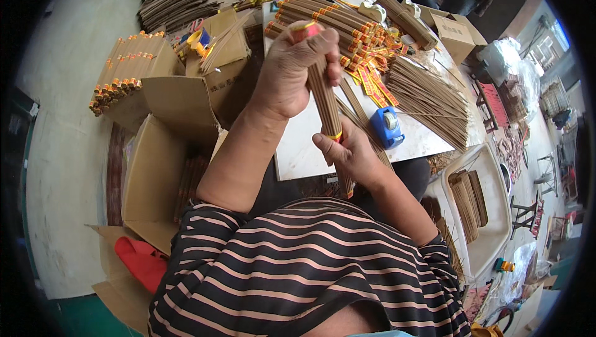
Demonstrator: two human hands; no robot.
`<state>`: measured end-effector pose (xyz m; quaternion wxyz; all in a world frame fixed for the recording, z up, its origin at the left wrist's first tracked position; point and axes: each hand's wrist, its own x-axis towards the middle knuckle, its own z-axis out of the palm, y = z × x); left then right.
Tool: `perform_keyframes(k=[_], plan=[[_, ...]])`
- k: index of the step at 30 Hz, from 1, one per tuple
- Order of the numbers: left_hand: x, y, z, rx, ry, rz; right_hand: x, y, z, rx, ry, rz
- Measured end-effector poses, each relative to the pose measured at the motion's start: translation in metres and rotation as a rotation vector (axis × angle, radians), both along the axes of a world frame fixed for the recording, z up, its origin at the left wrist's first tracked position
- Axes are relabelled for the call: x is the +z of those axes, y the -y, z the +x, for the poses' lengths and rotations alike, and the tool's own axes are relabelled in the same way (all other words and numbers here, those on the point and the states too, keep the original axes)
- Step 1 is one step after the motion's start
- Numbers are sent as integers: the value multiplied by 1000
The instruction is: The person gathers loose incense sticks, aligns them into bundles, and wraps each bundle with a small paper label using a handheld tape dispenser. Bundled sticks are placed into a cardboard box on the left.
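Striped shirt (310, 256) cloth fills the near part of the head view. Just beyond it, a brown stick bundle (321, 91) slants over the white desk (298, 154); the left hand (288, 67) wraps its upper end, the right hand (357, 154) grips lower down. Right of the bundle sit a blue tape dispenser (387, 129) and loose sticks (428, 98); left, an open cardboard box (141, 172).

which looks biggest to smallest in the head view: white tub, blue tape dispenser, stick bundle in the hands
1. white tub
2. stick bundle, long but thin, partly covered by the left hand and right hand; nearness to the camera may enlarge it
3. blue tape dispenser
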<state>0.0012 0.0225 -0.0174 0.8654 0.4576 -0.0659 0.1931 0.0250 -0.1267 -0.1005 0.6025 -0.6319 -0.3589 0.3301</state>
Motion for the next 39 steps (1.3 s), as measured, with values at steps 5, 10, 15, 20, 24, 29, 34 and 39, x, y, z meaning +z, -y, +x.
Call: perform_keyframes(k=[5,10,15,20,24,29,34,39], plan=[[-17,-12,2,123,40,-50,-5,-7,4,71,72,60],[-34,-32,3,108,5,-15,7,-7,-3,129,-272,-156],[-68,-12,-10,-41,-88,-270,2,-24,-2,142,-538,-12],[-78,-32,-14,160,-171,-446,3,-35,-13,187,-423,-138],[-68,-55,-28,284,-107,-394,4,-45,-17,203,-315,-218],[-46,-94,-78,464,28,-78,1,-71,-28,326,75,-66],[-29,-179,-188,1054,-228,590,-18,-59,-6,9,-25,-44],[-142,-244,-256,958,-1003,773,-32,-40,0,-128,-60,-219]])
